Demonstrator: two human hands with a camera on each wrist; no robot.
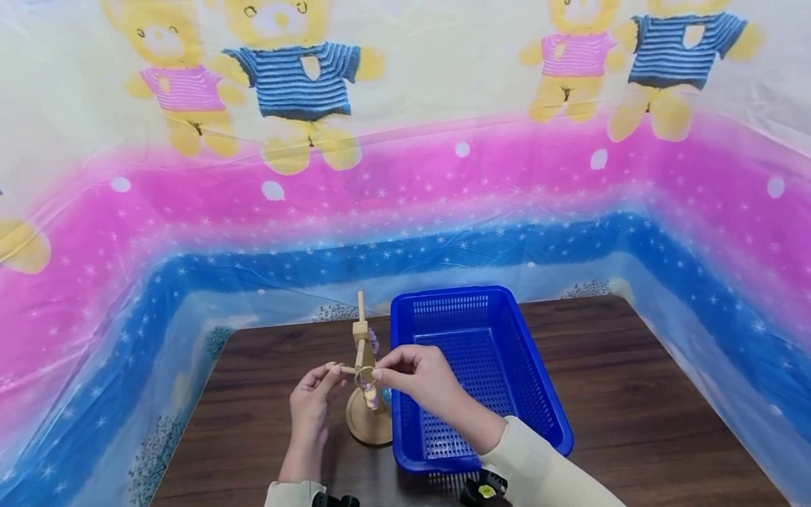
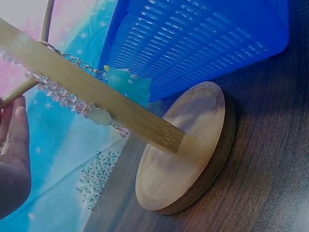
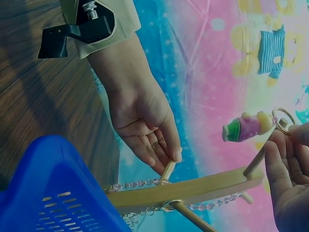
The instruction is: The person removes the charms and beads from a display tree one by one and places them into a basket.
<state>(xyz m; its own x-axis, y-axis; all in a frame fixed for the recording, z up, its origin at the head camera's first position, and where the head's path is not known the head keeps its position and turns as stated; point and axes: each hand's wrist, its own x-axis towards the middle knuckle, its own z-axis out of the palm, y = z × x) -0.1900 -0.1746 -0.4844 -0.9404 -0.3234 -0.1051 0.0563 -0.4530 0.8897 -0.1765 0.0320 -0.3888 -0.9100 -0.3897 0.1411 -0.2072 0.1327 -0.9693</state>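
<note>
A wooden rack point(image 1: 360, 331) with side pegs stands on a round base point(image 2: 193, 159). My left hand point(image 1: 310, 405) pinches one peg point(image 3: 168, 170) near its end. My right hand point(image 1: 427, 380) pinches the metal ring point(image 3: 284, 118) of a keychain, at the tip of another peg point(image 3: 256, 159); whether the ring encircles that peg I cannot tell. From the ring hangs a small figure point(image 3: 244, 126) in pink and green. Pink beaded strands point(image 2: 60, 94) and a chain with a translucent teal charm point(image 2: 126, 83) hang on the rack.
A blue perforated basket point(image 1: 481, 290) stands close to the right of the rack, under my right forearm. Both are on a dark wood-grain table point(image 1: 253, 394). A printed cloth with bears point(image 1: 307, 81) surrounds the table's back and sides.
</note>
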